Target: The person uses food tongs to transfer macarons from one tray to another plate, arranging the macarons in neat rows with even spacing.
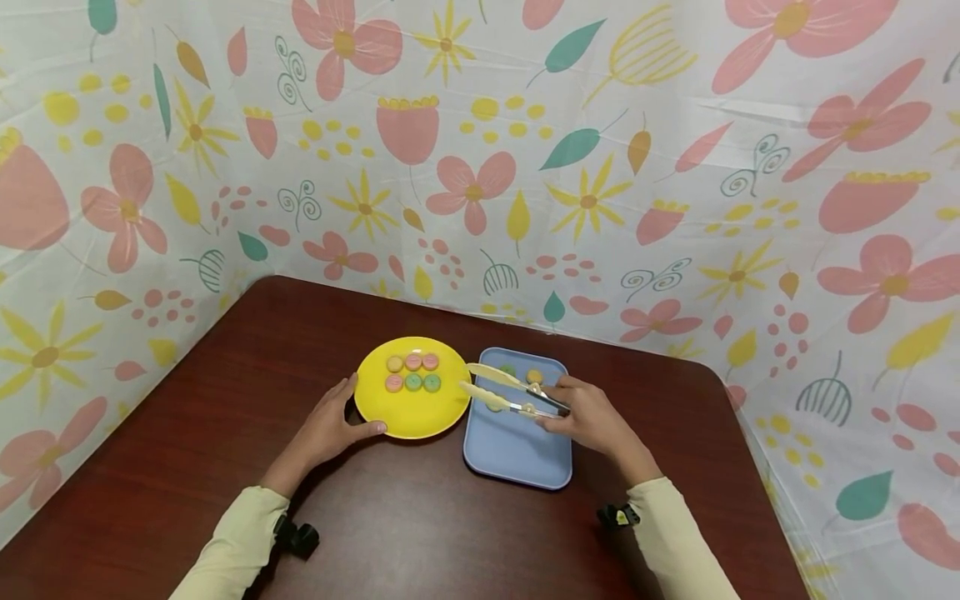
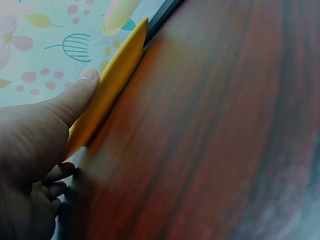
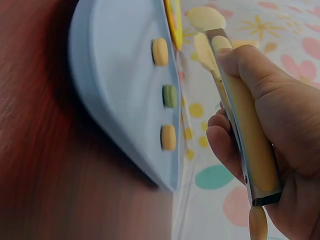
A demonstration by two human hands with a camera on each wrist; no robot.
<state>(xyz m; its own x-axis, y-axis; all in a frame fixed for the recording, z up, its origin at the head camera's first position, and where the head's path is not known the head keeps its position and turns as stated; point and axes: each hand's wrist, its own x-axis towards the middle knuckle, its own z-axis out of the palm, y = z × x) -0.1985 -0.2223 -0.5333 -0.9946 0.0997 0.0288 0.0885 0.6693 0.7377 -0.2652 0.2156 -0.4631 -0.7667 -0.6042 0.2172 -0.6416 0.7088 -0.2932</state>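
"Where are we putting the tongs (image 3: 247,120)?"

"They're hanging over the blue tray (image 1: 517,454), tips reaching about the right rim of the yellow plate (image 1: 412,417)."

"Hands?"

"The right hand (image 1: 588,412) is gripping the tongs by the handles; arms are standing apart, nothing between the tips. The left hand (image 1: 326,425) is holding the plate's near-left rim, thumb on top."

"Handling?"

"We're guessing light, stiff, springy; we're favouring the handles for the hold. Cookies (image 1: 412,382) are looking fragile, so we're advising a soft squeeze."

"Direction?"

"Tips are pointing left, plateward; the long axis is running roughly crosswise over the surface (image 1: 390,533)."
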